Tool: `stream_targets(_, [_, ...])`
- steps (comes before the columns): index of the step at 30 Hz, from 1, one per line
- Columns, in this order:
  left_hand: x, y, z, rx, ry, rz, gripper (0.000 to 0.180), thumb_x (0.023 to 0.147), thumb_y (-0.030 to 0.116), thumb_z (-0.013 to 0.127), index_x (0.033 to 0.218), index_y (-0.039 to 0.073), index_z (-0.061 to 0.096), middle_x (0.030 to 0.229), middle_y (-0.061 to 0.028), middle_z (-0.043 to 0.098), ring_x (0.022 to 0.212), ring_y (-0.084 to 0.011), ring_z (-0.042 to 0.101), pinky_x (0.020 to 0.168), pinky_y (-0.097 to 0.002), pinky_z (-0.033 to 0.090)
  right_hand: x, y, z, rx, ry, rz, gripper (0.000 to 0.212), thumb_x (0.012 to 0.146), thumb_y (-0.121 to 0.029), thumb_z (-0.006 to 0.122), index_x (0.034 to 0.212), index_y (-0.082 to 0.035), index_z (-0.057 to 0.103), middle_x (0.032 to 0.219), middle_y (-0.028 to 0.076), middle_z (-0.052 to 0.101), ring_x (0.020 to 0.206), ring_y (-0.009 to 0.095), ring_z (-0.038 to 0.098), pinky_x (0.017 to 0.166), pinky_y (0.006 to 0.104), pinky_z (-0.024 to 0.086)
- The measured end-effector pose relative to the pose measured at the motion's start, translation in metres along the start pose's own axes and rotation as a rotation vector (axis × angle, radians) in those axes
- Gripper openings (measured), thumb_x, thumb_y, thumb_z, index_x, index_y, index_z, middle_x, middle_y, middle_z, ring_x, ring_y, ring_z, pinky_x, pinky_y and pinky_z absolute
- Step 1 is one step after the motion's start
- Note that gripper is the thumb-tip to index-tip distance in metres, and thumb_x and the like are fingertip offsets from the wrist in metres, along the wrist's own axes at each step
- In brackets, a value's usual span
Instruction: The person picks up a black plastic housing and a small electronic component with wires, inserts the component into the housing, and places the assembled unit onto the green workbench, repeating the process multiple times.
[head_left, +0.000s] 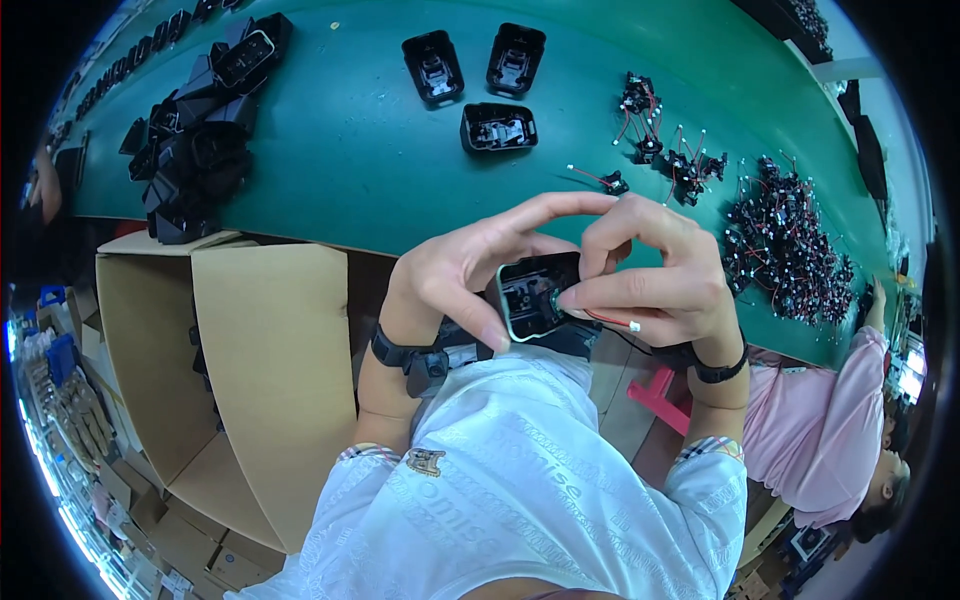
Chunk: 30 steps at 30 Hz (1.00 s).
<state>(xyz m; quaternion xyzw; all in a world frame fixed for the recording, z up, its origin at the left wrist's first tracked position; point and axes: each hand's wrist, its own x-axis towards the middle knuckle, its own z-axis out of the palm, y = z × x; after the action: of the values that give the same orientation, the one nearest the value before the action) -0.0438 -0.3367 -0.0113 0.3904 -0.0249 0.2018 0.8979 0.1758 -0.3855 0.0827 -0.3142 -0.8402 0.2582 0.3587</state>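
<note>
Close to my body, over the table's near edge, my left hand (445, 275) is closed round a black plastic housing (522, 306), its open side tilted up toward me. At the housing's right side, my right hand (665, 265) pinches a small part inside the rim. From those fingers runs a short red wire (603, 318) ending in a white connector (634, 326). The part itself is mostly hidden by the fingertips, and I cannot tell whether it is seated.
Beyond my hands on the green table (330, 150) lie three black housings (500, 128). Several loose wired parts (690, 170) and a large heap (785, 250) are at right. Black housings (200, 150) pile up left. An open cardboard box (270, 370) stands left; a person in pink (815, 430) is right.
</note>
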Motion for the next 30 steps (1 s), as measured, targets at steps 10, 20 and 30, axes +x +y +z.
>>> stream_targets(10, [0.001,0.008,0.011,-0.125,0.05,-0.066,0.131,0.047,0.009,0.087,0.16,-0.005,0.022,0.151,-0.019,0.045,0.13,-0.0285,0.058,0.111,-0.038,0.046,-0.004,0.0,0.003,-0.057,0.029,0.004,0.027,0.065,-0.005,0.085,0.091,-0.009,0.083,0.089,0.003,0.063,0.073,0.017,0.061,0.062,0.0284,0.05])
stream_targets(20, [-0.002,0.007,0.01,-0.225,0.057,-0.102,0.135,0.048,0.01,0.089,0.162,-0.004,0.018,0.145,-0.0207,0.052,0.129,-0.0273,0.06,0.111,-0.0354,0.045,-0.005,0.003,0.001,-0.082,-0.013,-0.038,0.024,0.068,-0.006,0.083,0.091,-0.01,0.083,0.096,0.004,0.065,0.079,0.019,0.062,0.067,0.0317,0.05])
stream_targets(30, [-0.003,0.005,-0.007,-0.093,-0.171,0.038,0.141,0.057,-0.001,0.094,0.163,0.0,0.002,0.13,-0.0221,0.065,0.126,-0.0277,0.061,0.111,-0.0385,0.044,-0.009,-0.019,0.006,-0.255,-0.035,0.066,0.047,0.066,-0.018,0.086,0.11,-0.008,0.076,0.115,0.012,0.064,0.094,0.03,0.065,0.079,0.0399,0.055])
